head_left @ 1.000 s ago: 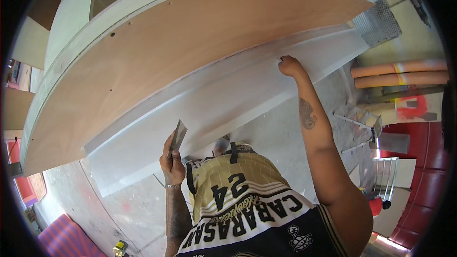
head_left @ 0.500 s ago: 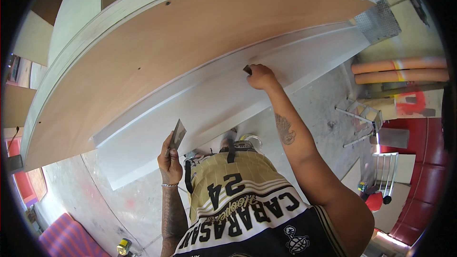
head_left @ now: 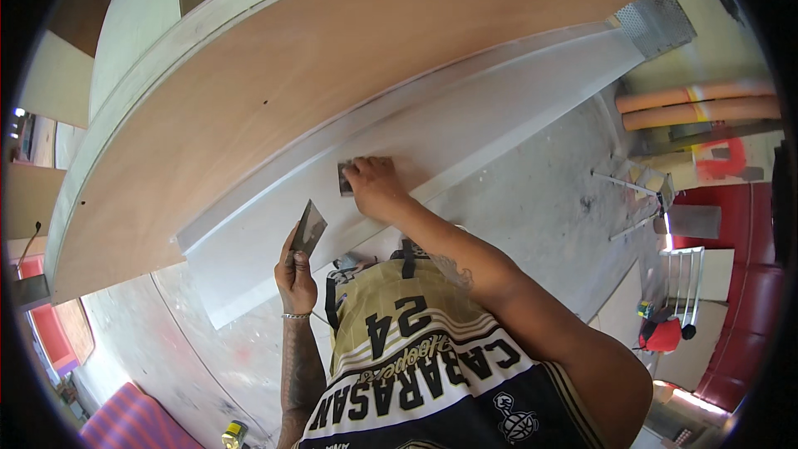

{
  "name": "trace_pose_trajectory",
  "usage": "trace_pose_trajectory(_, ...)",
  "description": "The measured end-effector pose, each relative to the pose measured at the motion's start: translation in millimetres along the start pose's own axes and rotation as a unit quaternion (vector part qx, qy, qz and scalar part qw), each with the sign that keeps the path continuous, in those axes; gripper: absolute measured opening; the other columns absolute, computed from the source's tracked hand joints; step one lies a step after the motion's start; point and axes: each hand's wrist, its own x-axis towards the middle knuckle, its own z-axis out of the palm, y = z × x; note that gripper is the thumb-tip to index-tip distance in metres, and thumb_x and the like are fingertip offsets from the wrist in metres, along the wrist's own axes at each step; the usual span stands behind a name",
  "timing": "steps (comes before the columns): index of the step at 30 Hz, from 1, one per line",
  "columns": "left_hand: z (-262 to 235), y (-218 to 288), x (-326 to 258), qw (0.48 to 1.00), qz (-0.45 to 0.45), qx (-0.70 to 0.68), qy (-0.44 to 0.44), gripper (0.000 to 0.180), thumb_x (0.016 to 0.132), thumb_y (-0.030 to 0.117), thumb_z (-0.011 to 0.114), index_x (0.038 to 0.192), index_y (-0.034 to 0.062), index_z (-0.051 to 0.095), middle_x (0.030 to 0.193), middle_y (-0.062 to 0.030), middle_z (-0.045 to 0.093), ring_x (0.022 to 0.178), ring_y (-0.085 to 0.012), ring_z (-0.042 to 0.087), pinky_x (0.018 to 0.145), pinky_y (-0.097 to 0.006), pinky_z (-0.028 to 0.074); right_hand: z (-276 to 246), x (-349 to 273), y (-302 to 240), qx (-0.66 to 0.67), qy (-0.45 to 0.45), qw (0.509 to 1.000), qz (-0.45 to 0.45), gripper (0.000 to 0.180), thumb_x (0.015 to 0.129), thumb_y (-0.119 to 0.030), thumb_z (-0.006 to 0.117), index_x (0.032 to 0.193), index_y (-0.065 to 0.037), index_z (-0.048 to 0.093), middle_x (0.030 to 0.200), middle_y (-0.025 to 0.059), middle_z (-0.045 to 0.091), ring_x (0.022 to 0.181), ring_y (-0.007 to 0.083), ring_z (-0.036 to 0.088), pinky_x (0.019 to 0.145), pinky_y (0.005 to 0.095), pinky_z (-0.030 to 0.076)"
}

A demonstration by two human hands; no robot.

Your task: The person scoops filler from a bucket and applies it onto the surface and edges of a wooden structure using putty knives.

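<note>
While right hand (head_left: 376,185) clamps small scraper (head_left: 344,179) on white panel (head_left: 465,129), left hand (head_left: 296,270) grips putty knife (head_left: 309,229); tilted blade risks gouging filler.

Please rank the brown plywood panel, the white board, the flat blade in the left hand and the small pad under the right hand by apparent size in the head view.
1. Brown plywood panel
2. White board
3. Flat blade
4. Small pad, partly hidden by the right hand

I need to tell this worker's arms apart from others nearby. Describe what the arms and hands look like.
Both forearms are bare, with no gloves and no sleeves reaching them. The left hand has a thin silver bracelet at the wrist and dark tattoos along the forearm. The right hand is bare too, with a dark tattoo further up that arm.
</note>
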Motion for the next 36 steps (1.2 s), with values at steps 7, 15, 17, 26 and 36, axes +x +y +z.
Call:
trace_pose_trajectory(7,20,8,20,0.838,-0.254,-0.473,0.099,0.022,0.095,0.022,0.051,0.107,0.0061,0.059,0.096,-0.0062,0.066,0.088,-0.0173,0.065,0.072,-0.028,0.055,-110,-39,-18,0.235,0.012,0.964,-0.124,0.045,0.078,0.002,0.053,0.121,-0.007,0.058,0.119,0.0146,0.058,0.107,0.0313,0.059,0.09,0.0422,0.048)
trace_pose_trajectory(15,42,8,49,0.782,-0.299,-0.546,-0.029,0.032,0.088,0.01,0.054,0.118,0.0004,0.052,0.104,-0.0073,0.063,0.088,-0.0181,0.064,0.066,-0.028,0.058,-112,-79,47,0.217,-0.013,0.96,-0.175,0.064,0.068,0.015,0.046,0.127,-0.008,0.054,0.128,0.0172,0.052,0.123,0.0354,0.048,0.106,0.0405,0.038)
trace_pose_trajectory(17,46,71,63,0.805,-0.263,-0.532,0.006,0.031,0.091,0.019,0.052,0.117,0.0034,0.054,0.094,-0.0075,0.067,0.075,-0.0192,0.068,0.048,-0.028,0.055,-102,-70,126,0.17,0.026,0.979,-0.11,0.059,0.069,0.014,0.045,0.124,-0.005,0.056,0.125,0.0185,0.055,0.118,0.035,0.051,0.102,0.0424,0.04)
trace_pose_trajectory(26,29,34,38,0.846,-0.286,-0.445,0.065,0.033,0.092,0.024,0.046,0.12,0.0059,0.053,0.1,-0.0074,0.067,0.081,-0.0206,0.068,0.052,-0.033,0.055,-117,17,395,-0.149,-0.094,0.917,0.357,0.035,0.086,-0.012,0.048,0.118,-0.005,0.059,0.118,0.0193,0.061,0.109,0.0361,0.059,0.09,0.0413,0.049)
trace_pose_trajectory(36,-12,0,-13,0.809,-0.308,-0.476,0.153,0.03,0.092,0.022,0.048,0.117,0.0066,0.054,0.098,-0.0064,0.067,0.079,-0.0197,0.068,0.05,-0.033,0.057,-86,51,118,-0.12,-0.242,0.929,0.253,0.038,0.083,-0.017,0.049,0.117,-0.01,0.063,0.118,0.0109,0.064,0.109,0.0263,0.061,0.089,0.0352,0.05)
